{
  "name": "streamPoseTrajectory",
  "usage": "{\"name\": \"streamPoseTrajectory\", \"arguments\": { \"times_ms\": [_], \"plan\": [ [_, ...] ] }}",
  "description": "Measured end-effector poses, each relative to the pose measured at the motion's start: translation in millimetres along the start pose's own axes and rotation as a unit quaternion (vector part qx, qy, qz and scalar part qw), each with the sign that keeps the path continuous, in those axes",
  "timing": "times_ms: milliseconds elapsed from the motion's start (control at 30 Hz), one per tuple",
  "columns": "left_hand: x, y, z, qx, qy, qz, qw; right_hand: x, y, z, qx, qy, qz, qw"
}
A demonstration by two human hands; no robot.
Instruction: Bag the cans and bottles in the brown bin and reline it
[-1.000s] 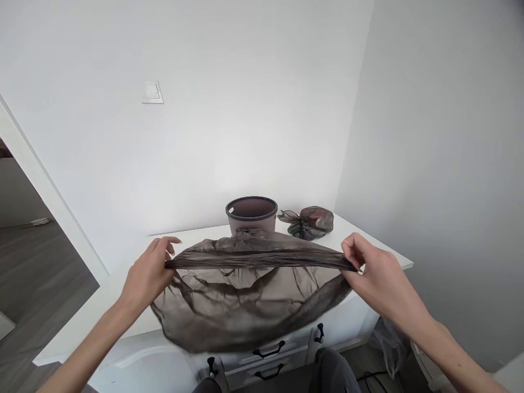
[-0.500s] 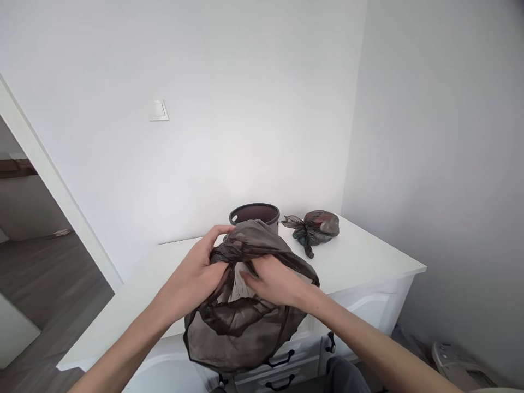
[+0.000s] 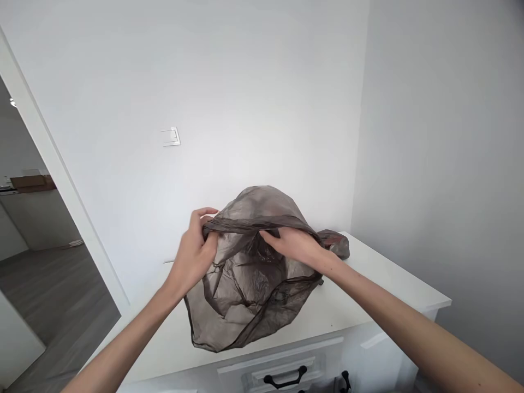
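A thin, dark translucent plastic bag [image 3: 254,278] hangs spread over the front of the white dresser top, its mouth facing me. My left hand [image 3: 196,245] pinches the gathered rim at the bag's left side. Inside the mouth, under the upper rim, is my right hand [image 3: 292,243]; its thumb shows apart from the fingers, which the bag partly covers, so its grip is unclear. Behind the bag's right edge lies a filled dark bag [image 3: 338,244], partly hidden. The bin is out of sight behind the held bag.
The white dresser top [image 3: 388,284] runs to the right wall. Black handles [image 3: 285,377] are on its front below. A light switch [image 3: 171,136] is on the wall, and a doorway opens at the left.
The bag has been raised and its mouth spread wider, now covering the bin. Both hands have moved up, the right one further inside. The view has shifted.
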State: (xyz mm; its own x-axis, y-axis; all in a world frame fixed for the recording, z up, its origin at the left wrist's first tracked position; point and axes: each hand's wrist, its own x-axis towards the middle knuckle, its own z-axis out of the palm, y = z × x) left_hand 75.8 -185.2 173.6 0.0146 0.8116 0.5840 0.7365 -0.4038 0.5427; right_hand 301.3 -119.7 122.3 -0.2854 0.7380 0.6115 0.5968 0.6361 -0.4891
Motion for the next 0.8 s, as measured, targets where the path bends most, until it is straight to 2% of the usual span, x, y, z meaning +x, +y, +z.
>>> {"name": "streamPoseTrajectory", "arguments": {
  "times_ms": [100, 200, 267, 333, 467, 633, 800],
  "plan": [
    [14.7, -43.2, 39.4, 0.053, -0.059, 0.064, 0.995, -11.5, 15.0, 13.2, -0.034, -0.059, -0.034, 0.997],
    [19.3, -82.0, 80.2, 0.122, -0.101, 0.139, 0.978, -22.4, 40.1, 30.0, -0.055, -0.128, -0.055, 0.989],
    [19.7, -97.1, 99.1, 0.132, -0.119, 0.154, 0.972, -26.0, 55.3, 38.3, -0.074, -0.148, -0.064, 0.984],
    [20.6, -103.1, 108.8, 0.134, -0.124, 0.158, 0.97, -26.4, 63.8, 41.2, -0.091, -0.148, -0.085, 0.981],
    [21.5, -97.5, 108.2, 0.131, -0.116, 0.172, 0.969, -23.5, 58.9, 29.9, -0.085, -0.149, -0.114, 0.979],
    [3.9, -83.7, 93.1, 0.111, -0.119, 0.161, 0.974, -24.6, 43.9, 10.7, -0.022, -0.203, -0.097, 0.974],
    [-10.2, -82.8, 73.1, 0.056, -0.139, 0.123, 0.981, -25.7, 45.3, 16.9, 0.034, -0.243, -0.088, 0.965]
  ]
}}
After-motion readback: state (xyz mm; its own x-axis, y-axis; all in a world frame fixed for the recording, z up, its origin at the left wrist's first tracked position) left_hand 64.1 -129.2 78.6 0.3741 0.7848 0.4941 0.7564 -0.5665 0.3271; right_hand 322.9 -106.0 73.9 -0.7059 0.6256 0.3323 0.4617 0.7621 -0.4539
